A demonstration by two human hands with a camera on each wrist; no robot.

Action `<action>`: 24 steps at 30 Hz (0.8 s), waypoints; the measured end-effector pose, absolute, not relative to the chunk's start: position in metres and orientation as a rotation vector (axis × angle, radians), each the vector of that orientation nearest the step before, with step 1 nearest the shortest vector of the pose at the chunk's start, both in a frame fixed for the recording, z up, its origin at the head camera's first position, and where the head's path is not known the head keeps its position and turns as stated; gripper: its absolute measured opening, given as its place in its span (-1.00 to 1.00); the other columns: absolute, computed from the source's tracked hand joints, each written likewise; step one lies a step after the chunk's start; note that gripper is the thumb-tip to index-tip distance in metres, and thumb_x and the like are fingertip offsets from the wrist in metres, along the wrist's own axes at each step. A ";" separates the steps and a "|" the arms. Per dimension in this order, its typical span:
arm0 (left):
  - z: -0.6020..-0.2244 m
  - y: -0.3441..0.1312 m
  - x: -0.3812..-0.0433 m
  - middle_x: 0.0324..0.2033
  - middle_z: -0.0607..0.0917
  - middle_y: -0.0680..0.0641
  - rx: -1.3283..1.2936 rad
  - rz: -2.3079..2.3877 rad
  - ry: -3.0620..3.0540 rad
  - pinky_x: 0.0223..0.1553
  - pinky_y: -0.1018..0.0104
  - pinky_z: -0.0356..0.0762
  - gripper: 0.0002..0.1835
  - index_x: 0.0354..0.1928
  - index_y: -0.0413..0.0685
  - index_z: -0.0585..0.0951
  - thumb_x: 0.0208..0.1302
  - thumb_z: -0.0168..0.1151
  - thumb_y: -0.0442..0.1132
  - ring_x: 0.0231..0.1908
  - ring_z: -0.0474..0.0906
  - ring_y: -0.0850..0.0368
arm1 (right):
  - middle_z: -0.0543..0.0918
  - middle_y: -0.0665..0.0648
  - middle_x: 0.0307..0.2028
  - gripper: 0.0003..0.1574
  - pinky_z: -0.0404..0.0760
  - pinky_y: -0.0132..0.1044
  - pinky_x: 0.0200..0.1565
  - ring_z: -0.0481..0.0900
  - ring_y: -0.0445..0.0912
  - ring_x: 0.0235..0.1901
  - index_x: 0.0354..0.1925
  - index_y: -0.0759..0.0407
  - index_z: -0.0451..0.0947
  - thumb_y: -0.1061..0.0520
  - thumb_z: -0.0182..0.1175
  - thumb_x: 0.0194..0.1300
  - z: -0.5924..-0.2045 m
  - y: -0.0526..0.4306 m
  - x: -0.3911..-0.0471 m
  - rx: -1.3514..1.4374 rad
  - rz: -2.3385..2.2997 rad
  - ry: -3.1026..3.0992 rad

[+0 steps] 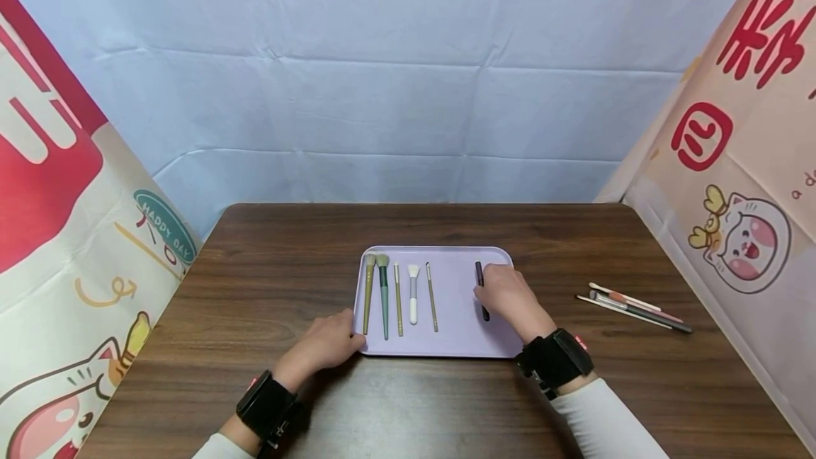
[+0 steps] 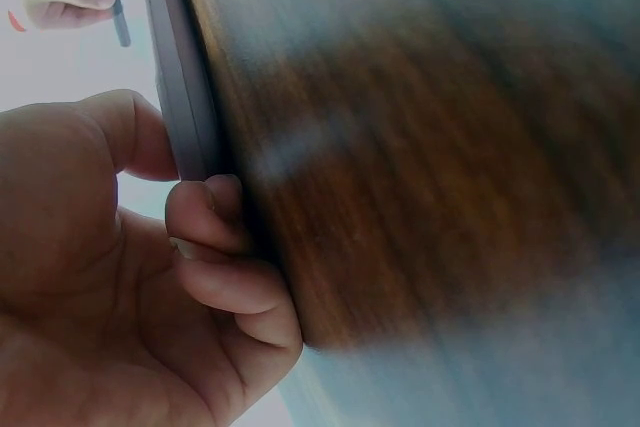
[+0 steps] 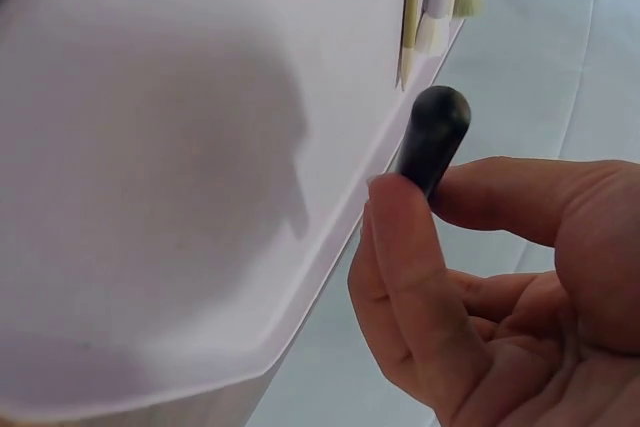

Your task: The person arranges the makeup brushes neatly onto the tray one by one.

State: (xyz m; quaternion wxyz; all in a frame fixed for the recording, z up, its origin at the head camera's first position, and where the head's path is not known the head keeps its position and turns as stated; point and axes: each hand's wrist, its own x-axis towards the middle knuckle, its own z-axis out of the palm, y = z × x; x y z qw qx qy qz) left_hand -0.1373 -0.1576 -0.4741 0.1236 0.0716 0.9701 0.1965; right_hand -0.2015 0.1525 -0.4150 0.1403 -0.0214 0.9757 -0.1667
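Observation:
A lavender tray (image 1: 459, 349) lies on the table with several makeup brushes in a row on its left half. My left hand (image 1: 328, 340) grips the tray's near-left corner; in the left wrist view, the thumb and curled fingers (image 2: 215, 212) pinch its rim. Over the tray's right side, my right hand (image 1: 508, 296) pinches a slim black makeup brush (image 1: 479, 275) between thumb and fingers. The rounded black end of this brush (image 3: 437, 127) points up at the camera in the right wrist view, and no bristles show. Nearest to it on the tray is a thin gold brush (image 1: 432, 299).
Farther left on the tray lie a white-and-grey brush (image 1: 413, 303), a green brush (image 1: 384, 299) and an olive brush (image 1: 368, 296). To the right, a loose bunch of brushes (image 1: 637, 309) rests on the wooden table (image 1: 287, 246). Cloth hangs behind and at both sides.

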 end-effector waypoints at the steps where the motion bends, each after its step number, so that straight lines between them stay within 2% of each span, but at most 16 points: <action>1: -0.474 -0.158 -0.137 -0.46 0.51 0.00 0.214 0.571 2.832 -0.40 0.16 0.38 -0.75 -0.21 -0.14 0.50 0.24 0.25 -0.11 -0.47 0.40 0.05 | 0.50 0.17 -0.53 -0.75 0.38 -0.29 -0.52 0.47 -0.03 -0.58 -0.45 0.25 0.45 0.15 0.15 0.36 -0.415 0.151 -0.202 -0.064 -0.479 2.824; 12: -0.473 -0.157 -0.137 -0.45 0.52 -0.01 0.201 0.572 2.828 -0.39 0.15 0.39 -0.74 -0.19 -0.14 0.51 0.24 0.25 -0.11 -0.46 0.41 0.05 | 0.52 0.15 -0.55 -0.71 0.38 -0.28 -0.49 0.48 -0.02 -0.56 -0.53 0.21 0.45 0.15 0.17 0.33 -0.418 0.136 -0.202 -0.116 -0.440 2.869; 24: -0.473 -0.157 -0.136 -0.47 0.51 0.00 0.218 0.565 2.827 -0.39 0.15 0.39 -0.76 -0.23 -0.11 0.50 0.24 0.25 -0.11 -0.47 0.41 0.05 | 0.54 0.16 -0.54 -0.72 0.41 -0.27 -0.48 0.51 -0.02 -0.55 -0.53 0.20 0.45 0.18 0.17 0.32 -0.427 0.123 -0.205 -0.130 -0.428 2.874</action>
